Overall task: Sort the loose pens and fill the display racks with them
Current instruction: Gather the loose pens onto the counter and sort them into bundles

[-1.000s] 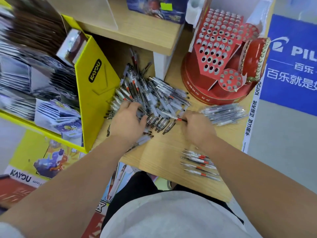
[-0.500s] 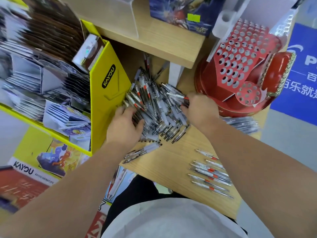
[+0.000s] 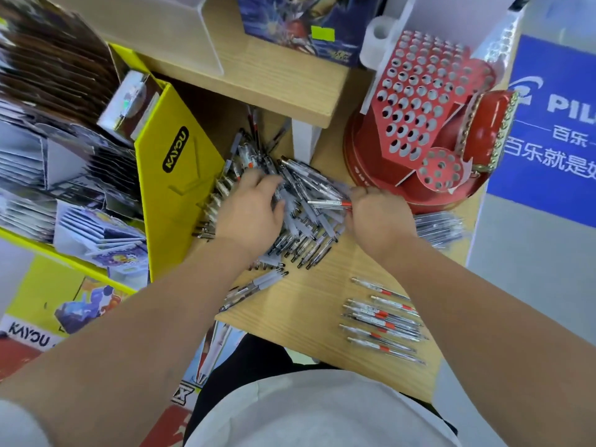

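Both hands are down among the pens: the left hand point(image 3: 250, 208) lies flat on the pile of loose pens point(image 3: 303, 214) with its fingers spread and relaxed, gripping nothing, while the right hand point(image 3: 380, 221) has its fingers curled, pinching a red-banded pen point(image 3: 327, 203) by one end at the pile's right edge

Beneath them the wooden table point(image 3: 306, 304) runs from the person's lap up to a low shelf. At its left edge stands a yellow box point(image 3: 175, 191) marked KAYOU. A blue sign point(image 3: 554, 130) hangs off to the right

At the table's far right corner the red display rack point(image 3: 419, 117) leans back, its sloped face drilled with rows of round holes; I see no pen standing in them

The pile is a tangled heap of clear-barrelled pens with grey grips and dark tips, lying between the yellow box and the rack, some showing red

Near the table's front edge, well apart from the pile, a sorted row point(image 3: 383, 321) of clear pens with red bands lies roughly parallel

Just beside the right wrist, below the rack, sits a bundle of clear pens point(image 3: 440, 224), blurred
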`<state>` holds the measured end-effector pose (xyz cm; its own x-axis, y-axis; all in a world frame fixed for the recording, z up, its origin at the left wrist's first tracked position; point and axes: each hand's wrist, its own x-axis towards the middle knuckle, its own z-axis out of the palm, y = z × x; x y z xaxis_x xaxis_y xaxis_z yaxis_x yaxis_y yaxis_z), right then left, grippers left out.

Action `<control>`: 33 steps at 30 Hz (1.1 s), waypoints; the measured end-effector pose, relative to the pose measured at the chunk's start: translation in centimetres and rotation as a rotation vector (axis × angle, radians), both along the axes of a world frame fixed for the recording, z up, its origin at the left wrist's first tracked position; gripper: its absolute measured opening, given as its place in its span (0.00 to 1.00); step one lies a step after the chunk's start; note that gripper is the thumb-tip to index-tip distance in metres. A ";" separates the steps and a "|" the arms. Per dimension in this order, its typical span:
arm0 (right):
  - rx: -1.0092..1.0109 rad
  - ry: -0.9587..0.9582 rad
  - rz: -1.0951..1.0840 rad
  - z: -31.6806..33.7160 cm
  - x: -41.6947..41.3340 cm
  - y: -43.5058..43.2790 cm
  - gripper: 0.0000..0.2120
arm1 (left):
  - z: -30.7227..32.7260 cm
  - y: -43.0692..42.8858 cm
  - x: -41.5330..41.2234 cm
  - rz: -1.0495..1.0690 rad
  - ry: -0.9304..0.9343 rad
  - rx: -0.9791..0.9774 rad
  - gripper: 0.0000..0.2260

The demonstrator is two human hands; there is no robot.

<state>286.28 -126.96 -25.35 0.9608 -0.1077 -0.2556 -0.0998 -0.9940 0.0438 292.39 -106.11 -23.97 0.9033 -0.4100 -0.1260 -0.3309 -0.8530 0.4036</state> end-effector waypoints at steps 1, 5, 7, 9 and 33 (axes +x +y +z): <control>0.006 0.003 -0.012 0.2 -0.7 -0.4 0.13 | -0.1 -0.7 0.7 -0.040 -0.008 0.017 0.20; 0.050 0.006 -0.049 0.8 -3.5 -1.8 0.15 | -1.0 -3.3 3.5 -0.038 0.006 0.100 0.19; 0.061 0.008 -0.068 0.9 -4.6 -2.2 0.13 | -1.6 -4.1 4.6 -0.025 0.011 0.141 0.17; 0.068 0.022 -0.093 0.9 -5.6 -2.3 0.11 | -2.0 -4.3 5.2 -0.059 0.008 0.178 0.15; 0.009 0.332 -0.028 0.1 -11.4 -4.9 0.07 | -1.4 -3.6 4.0 -0.260 0.010 0.210 0.07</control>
